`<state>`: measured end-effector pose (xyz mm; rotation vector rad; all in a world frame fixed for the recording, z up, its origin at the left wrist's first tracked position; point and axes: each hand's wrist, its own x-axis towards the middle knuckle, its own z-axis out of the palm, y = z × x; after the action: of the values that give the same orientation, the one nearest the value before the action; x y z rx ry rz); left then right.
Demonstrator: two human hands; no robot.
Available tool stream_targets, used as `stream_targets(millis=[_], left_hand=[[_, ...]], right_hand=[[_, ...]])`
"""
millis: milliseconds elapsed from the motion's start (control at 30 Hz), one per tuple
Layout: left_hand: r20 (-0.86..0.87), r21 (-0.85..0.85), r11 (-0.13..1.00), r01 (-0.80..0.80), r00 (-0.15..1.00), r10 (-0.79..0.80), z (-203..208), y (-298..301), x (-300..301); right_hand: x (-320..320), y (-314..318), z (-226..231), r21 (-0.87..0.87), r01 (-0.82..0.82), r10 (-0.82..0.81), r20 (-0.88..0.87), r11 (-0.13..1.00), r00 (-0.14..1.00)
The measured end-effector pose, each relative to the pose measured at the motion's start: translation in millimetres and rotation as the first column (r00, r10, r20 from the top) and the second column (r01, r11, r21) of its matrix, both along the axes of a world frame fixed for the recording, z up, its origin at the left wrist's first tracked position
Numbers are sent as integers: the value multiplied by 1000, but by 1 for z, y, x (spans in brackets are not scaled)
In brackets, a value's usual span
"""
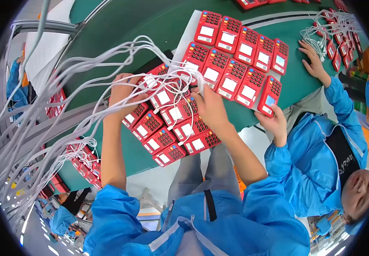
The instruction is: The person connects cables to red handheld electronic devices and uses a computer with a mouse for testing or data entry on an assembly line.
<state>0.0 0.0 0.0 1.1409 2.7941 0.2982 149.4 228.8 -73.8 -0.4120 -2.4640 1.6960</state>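
Observation:
Red handheld payment terminals (162, 97) with dark keys and pale screens lie in rows before me, white cables (174, 81) tangled across their upper part. My left hand (122, 91) is closed at the block's upper left, thumb and fingers around the edge of a terminal; cables partly hide the grip. At the upper right of this block, my right hand (212, 106) pinches a bunch of white cables above the terminals. Just beyond it, more red terminals (231, 77) stand in neat rows on a white board.
Thick white cables (65, 94) arch in from the left. At right, a co-worker in blue has one hand (274, 123) at a terminal and the other (314, 59) on the green table (297, 85). More cabled terminals (84, 164) lie at lower left and others (340, 45) at far right.

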Motion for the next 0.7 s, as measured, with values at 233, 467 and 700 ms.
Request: stream_targets(millis=[233,467,700], left_hand=[[6,-17,999,-48,999,48,-4,6,-3],[41,49,994,-95,995,93,-24,8,-5],[136,104,985,-134,983,120,-30,10,-5]], right_hand=[[-9,-16,18,113,73,-67,-59,991,996],[-14,-16,17,83,36,-29,-76,996,997],[-18,-15,24,-14,7,-8,-92,1000,996]])
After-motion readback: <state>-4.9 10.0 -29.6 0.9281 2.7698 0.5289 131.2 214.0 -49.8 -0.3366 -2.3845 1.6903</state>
